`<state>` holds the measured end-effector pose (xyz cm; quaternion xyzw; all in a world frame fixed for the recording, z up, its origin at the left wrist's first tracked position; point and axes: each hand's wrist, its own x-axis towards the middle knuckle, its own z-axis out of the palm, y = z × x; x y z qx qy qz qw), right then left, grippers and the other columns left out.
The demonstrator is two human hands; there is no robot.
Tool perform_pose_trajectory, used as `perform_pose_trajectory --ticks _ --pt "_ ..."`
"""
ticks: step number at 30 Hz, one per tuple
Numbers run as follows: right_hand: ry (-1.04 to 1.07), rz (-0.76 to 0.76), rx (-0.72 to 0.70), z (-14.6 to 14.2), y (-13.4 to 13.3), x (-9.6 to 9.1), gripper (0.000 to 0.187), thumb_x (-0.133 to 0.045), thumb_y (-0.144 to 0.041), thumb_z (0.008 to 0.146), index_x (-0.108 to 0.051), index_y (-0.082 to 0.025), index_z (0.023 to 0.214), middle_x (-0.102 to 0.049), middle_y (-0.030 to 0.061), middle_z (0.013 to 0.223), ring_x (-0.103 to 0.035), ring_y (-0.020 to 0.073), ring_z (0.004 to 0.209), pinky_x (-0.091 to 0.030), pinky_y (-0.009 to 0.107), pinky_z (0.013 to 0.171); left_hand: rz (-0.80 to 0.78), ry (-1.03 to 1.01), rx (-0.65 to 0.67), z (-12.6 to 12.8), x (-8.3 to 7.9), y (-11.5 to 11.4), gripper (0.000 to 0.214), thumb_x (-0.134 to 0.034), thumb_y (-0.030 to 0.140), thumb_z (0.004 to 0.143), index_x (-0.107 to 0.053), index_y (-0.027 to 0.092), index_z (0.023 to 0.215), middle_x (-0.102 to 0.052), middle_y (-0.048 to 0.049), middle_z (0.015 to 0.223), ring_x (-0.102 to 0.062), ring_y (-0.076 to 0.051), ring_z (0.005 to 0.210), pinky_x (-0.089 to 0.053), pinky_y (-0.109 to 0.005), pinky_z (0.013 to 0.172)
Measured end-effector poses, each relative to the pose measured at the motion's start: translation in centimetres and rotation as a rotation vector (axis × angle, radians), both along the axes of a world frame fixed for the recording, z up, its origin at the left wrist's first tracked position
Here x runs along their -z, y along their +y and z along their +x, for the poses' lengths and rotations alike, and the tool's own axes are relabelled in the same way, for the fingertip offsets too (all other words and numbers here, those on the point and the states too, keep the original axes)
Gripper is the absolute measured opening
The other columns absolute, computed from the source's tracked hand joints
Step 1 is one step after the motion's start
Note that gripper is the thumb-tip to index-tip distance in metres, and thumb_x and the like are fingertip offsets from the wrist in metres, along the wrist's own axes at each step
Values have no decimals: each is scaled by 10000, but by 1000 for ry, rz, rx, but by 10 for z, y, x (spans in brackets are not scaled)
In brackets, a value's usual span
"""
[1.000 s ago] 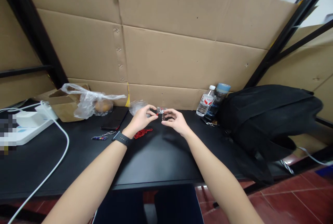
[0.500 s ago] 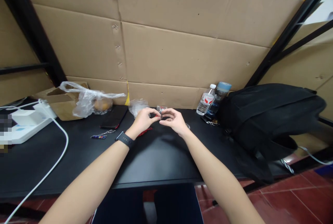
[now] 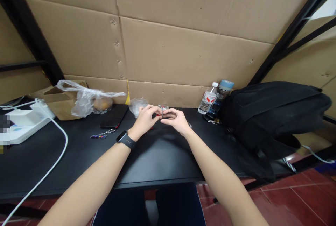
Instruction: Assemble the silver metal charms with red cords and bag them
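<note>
Above the far middle of the desk my hands meet, fingertips almost touching. My left hand [image 3: 145, 119], with a dark watch on its wrist, is closed in a pinch with a bit of red cord [image 3: 157, 115] at its fingertips. Thumb and fingers of my right hand [image 3: 175, 121] close on a small, thin, metallic ring-like piece [image 3: 162, 114] between the two hands. Its exact shape is too small to make out. A small clear packet [image 3: 163, 107] with red in it lies just behind the fingers. A crumpled clear plastic bag [image 3: 138, 106] is behind my left hand.
Left on the black desk [image 3: 162, 163] are a keychain [image 3: 98, 136], a dark flat case [image 3: 113, 117], a plastic bag with round food [image 3: 101, 104], a carton [image 3: 61, 108] and a white power strip [image 3: 26, 128]. A water bottle [image 3: 208, 99], a blue-lidded bottle [image 3: 225, 87] and a black backpack [image 3: 270, 114] stand right.
My hands stay together at nearly the same spot, with small finger shifts. Less of the red cord shows below my left hand now. The camera view has tilted slightly.
</note>
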<state>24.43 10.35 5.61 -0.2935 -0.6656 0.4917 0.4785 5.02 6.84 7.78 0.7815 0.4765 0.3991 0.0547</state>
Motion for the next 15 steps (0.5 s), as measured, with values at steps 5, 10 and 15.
perform_pose_trajectory --ticks 5,10,15 --pt "61 -31 -18 1 -2 -3 464 -930 -310 576 -698 -208 966 -747 50 1048 -739 250 995 -606 406 916 -15 -13 -34 1 -2 1 118 -633 296 931 -727 246 981 -770 -38 1029 -588 -256 1104 -341 -428 1026" --pt "101 -29 -9 0 -3 -4 478 -931 -298 573 -694 -211 978 -739 53 1098 -733 249 1017 -609 404 930 -29 -54 -14 -1 -1 3 120 -621 303 943 -722 239 955 -754 -35 997 -596 -248 1080 -400 -406 985" --pt "117 -12 -8 -2 -3 -3 455 -926 -292 588 -702 -202 974 -746 60 1092 -735 244 1011 -608 377 917 5 -97 1 3 8 6 102 -621 292 945 -713 247 942 -657 -45 1147 -567 -242 1155 -406 -419 1016"
